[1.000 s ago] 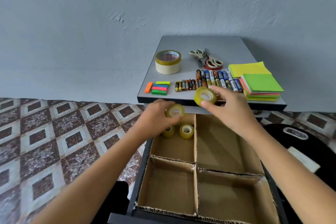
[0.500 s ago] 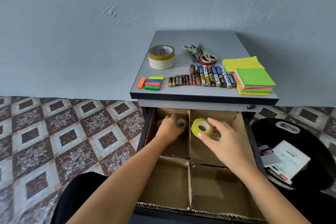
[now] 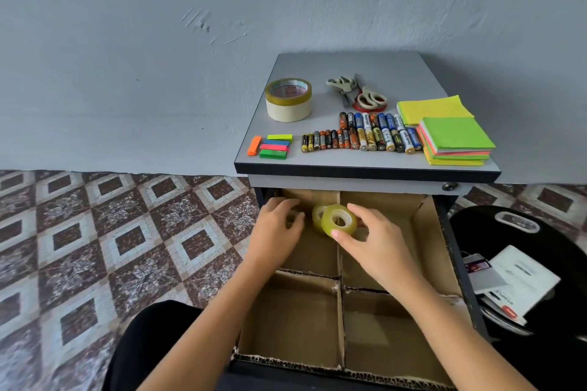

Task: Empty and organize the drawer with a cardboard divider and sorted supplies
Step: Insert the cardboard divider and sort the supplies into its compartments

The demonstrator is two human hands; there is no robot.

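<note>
**Lift the roll over the centre wall, then set it beside its mates**

At the left, the left hand [image 3: 278, 232] reaches into the back-left compartment [image 3: 313, 251] of the drawer [image 3: 459, 257]. Its fingers [image 3: 295, 227] curl over what looks like a small tape roll [image 3: 291, 218], which is mostly hidden, so how it sits is unclear. Just to its right, a second small roll [image 3: 317, 214] stands on edge in the same compartment. Then comes the yellowish roll [image 3: 338, 221]. The right hand [image 3: 374, 244] pinches it on edge between thumb and fingertips, above the cardboard divider [image 3: 340, 267], right at the centre wall between the two back compartments.

To do this well, the right hand should carry its roll leftward, clear of the centre wall, before lowering it. A roll dragged across thin corrugated card may bend the wall or lift the divider. It is best set down on edge, touching the standing roll, so the row packs tight. The left hand can steady its own roll as a stop and then make room. The right hand should let go only once the roll rests on the compartment floor, since a round roll released early is likely to roll forward.
</note>
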